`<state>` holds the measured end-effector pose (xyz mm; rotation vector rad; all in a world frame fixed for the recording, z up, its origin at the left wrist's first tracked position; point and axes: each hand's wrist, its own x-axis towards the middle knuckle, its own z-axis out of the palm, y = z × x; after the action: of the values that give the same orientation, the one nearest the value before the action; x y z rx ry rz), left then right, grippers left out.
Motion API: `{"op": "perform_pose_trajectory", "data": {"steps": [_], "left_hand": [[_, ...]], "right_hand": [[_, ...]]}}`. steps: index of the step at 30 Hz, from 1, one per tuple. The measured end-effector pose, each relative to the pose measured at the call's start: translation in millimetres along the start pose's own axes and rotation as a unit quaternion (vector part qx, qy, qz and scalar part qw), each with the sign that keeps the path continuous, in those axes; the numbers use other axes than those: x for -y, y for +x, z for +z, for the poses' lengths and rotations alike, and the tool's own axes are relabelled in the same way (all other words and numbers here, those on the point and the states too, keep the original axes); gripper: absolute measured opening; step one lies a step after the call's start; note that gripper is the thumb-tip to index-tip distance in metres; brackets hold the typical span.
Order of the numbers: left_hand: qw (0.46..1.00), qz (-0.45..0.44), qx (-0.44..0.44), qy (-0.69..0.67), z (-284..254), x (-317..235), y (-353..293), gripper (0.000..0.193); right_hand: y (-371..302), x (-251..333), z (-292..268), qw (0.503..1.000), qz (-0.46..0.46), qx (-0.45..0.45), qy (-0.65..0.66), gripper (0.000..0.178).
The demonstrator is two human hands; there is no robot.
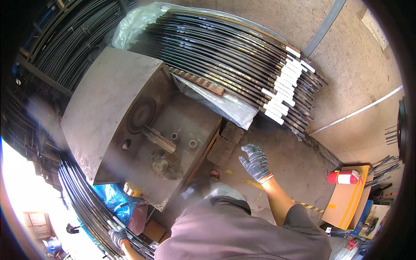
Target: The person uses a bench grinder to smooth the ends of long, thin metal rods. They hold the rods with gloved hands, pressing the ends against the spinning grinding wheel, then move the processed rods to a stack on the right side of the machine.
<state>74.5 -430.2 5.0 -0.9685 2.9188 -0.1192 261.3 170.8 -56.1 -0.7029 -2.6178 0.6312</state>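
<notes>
My left hand (118, 237), in a grey knitted glove, is at the lower left among long black rods (89, 210). Its fingers curl round a black rod close to the pale sleeves (115, 223); the exact grip is small in view. My right hand (255, 162), gloved alike with an orange cuff, is raised over the floor with nothing in it. Thumb and fingers are apart. To its left stands a grey metal machine housing (110, 86), open at the front, with a round disc (141, 114) and a narrow metal rest (159, 138) inside.
A large row of black rods (216, 52) with white sleeves (284, 86) lies beyond the housing, beside a notched wooden strip (197, 81). Cardboard (346, 199) and a red fire extinguisher (343, 177) stand at right. Blue plastic sheeting (113, 201) lies beneath the housing's left side.
</notes>
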Motion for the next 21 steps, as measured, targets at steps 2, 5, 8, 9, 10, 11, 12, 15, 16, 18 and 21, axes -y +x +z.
{"op": "perform_pose_trajectory", "data": {"steps": [2, 5, 8, 9, 10, 11, 12, 15, 16, 18, 21], "left_hand": [[0.997, 0.007, -0.007, -0.074, -1, 1, 3, 0.051], [0.985, -0.017, 0.014, -0.172, 4, 11, 14, 0.047], [0.991, -0.014, -0.049, -0.121, -28, -30, -20, 0.051], [0.994, -0.006, -0.060, -0.086, -40, -38, -25, 0.053], [0.996, 0.002, -0.069, -0.051, -50, -46, -31, 0.055], [0.996, -0.001, -0.064, -0.058, -70, -63, -44, 0.057], [0.991, 0.036, -0.108, -0.074, -90, -79, -65, 0.057], [0.943, 0.226, -0.241, -0.051, -79, -85, -41, 0.057], [0.926, 0.262, -0.242, -0.125, -75, -90, -38, 0.053], [0.908, 0.308, -0.161, -0.233, -94, -128, -75, 0.042], [0.810, 0.498, -0.088, -0.297, -118, -201, -149, 0.037]], "right_hand": [[-4, -3, 0, 1.000, 0.007, 0.011, 0.002, 0.037], [-4, -2, -1, 1.000, 0.005, 0.015, 0.010, 0.036], [-2, 1, -2, 1.000, 0.010, 0.022, 0.004, 0.035], [-1, 2, -2, 0.999, 0.013, 0.029, 0.021, 0.035], [1, 3, -2, 0.999, 0.016, 0.036, 0.035, 0.035], [3, 6, 0, 0.998, 0.018, 0.044, 0.051, 0.035], [8, 10, 1, 0.997, -0.005, 0.026, 0.075, 0.034], [20, 21, 16, 0.980, -0.021, -0.003, 0.199, 0.034], [29, 35, 17, 0.971, -0.039, -0.012, 0.234, 0.035], [49, 69, 8, 0.916, -0.032, 0.025, 0.399, 0.036], [75, 97, 13, 0.697, 0.069, 0.041, 0.712, 0.044]]}}
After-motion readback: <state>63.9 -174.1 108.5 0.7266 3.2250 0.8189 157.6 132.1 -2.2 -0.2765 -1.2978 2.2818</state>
